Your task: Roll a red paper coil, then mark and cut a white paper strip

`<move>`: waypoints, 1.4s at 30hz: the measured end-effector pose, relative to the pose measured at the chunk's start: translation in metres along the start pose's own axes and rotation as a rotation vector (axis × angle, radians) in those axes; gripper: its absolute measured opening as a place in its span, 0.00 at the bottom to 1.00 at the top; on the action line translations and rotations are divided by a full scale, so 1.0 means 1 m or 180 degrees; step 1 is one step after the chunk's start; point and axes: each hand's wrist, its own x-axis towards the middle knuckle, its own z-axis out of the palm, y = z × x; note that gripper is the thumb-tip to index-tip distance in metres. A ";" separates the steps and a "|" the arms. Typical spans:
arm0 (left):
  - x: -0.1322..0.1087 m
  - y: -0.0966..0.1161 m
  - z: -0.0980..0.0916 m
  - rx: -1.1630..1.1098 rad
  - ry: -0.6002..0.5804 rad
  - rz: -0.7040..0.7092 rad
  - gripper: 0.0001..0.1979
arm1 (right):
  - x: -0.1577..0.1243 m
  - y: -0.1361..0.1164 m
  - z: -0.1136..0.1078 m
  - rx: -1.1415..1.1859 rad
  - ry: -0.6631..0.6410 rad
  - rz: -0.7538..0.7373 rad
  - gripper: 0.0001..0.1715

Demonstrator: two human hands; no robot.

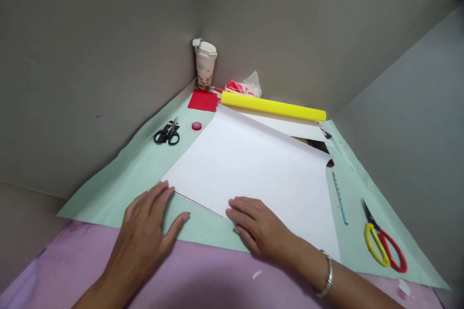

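Note:
A large white sheet of paper (pixel 253 169) lies in front of me, its far edge curling up. My left hand (pixel 150 219) touches the sheet's near left corner with its fingertips, thumb spread apart. On the near edge, toward the middle, my right hand (pixel 259 227) lies flat with its fingers stretched out and pressing on the paper. A silver bangle (pixel 329 274) circles the right wrist. Neither hand grips anything. Beneath the sheet is a pale green sheet (pixel 134 174) that covers much of the table.
Black-handled scissors (pixel 168 134), a red tape roll (pixel 196 126) and red paper (pixel 203 100) lie left. Behind are a lidded cup (pixel 205 65), a plastic packet (pixel 244 87) and a yellow roll (pixel 273 106). A blue pencil (pixel 340 200) and red-yellow scissors (pixel 382 241) lie right. Walls enclose the back.

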 end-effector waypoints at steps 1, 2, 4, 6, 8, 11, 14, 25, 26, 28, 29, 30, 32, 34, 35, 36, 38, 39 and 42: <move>0.001 0.001 -0.002 -0.0074 0.0074 -0.0086 0.26 | 0.001 0.000 0.001 0.0011 0.0033 0.0008 0.22; 0.001 0.002 -0.003 -0.0142 0.0157 -0.0147 0.25 | 0.002 -0.001 0.003 0.0030 0.0073 0.0014 0.22; 0.002 0.005 -0.005 -0.0269 0.0266 -0.0169 0.23 | 0.008 -0.002 0.006 0.0078 0.0158 0.0031 0.22; 0.002 0.011 -0.006 -0.0388 0.0203 -0.0089 0.22 | 0.016 -0.003 0.011 0.0149 0.0265 0.0097 0.20; 0.002 0.020 -0.006 -0.0498 0.0040 0.0107 0.22 | 0.027 -0.005 0.016 0.0255 0.0384 0.0234 0.18; 0.003 0.036 -0.003 -0.0591 -0.0113 0.0505 0.23 | 0.043 -0.009 0.023 0.0429 0.0550 0.0506 0.16; 0.006 0.047 0.000 -0.0572 -0.0154 0.0764 0.24 | 0.054 -0.012 0.028 0.0436 0.0583 0.0795 0.15; 0.006 0.050 0.013 -0.0005 -0.0438 0.1203 0.30 | 0.043 0.001 0.015 -0.0478 0.0202 0.1065 0.31; 0.004 0.050 0.015 -0.0023 -0.0434 0.1195 0.30 | 0.041 0.008 0.007 -0.0540 0.0244 0.1089 0.30; 0.001 0.048 0.019 -0.0132 -0.0443 0.1165 0.31 | 0.037 0.029 -0.017 -0.0506 0.0529 0.1153 0.26; -0.001 0.047 0.020 -0.0203 -0.0445 0.1152 0.32 | 0.035 0.042 -0.031 -0.0518 0.0706 0.1225 0.22; -0.002 0.046 0.022 -0.0266 -0.0434 0.1138 0.32 | 0.033 0.057 -0.047 -0.0592 0.0820 0.1350 0.17; -0.003 0.043 0.025 -0.0340 -0.0387 0.1144 0.33 | 0.030 0.090 -0.079 -0.0904 0.0870 0.1761 0.12; -0.004 0.042 0.026 -0.0358 -0.0371 0.1153 0.33 | 0.025 0.119 -0.105 -0.1031 0.0914 0.1976 0.12; -0.004 0.042 0.026 -0.0371 -0.0371 0.1150 0.34 | 0.022 0.132 -0.115 -0.1050 0.0901 0.2064 0.11; -0.004 0.043 0.025 -0.0390 -0.0369 0.1140 0.34 | 0.019 0.143 -0.122 -0.1037 0.0863 0.2159 0.11; -0.004 0.047 0.021 -0.0439 -0.0366 0.1083 0.35 | 0.013 0.160 -0.130 -0.0882 0.0667 0.2327 0.10; -0.005 0.050 0.017 -0.0462 -0.0356 0.1050 0.36 | 0.010 0.165 -0.132 -0.0749 0.0523 0.2392 0.09; -0.010 0.066 0.007 -0.0530 -0.0382 0.1044 0.41 | 0.002 0.172 -0.136 -0.0335 0.0221 0.2571 0.08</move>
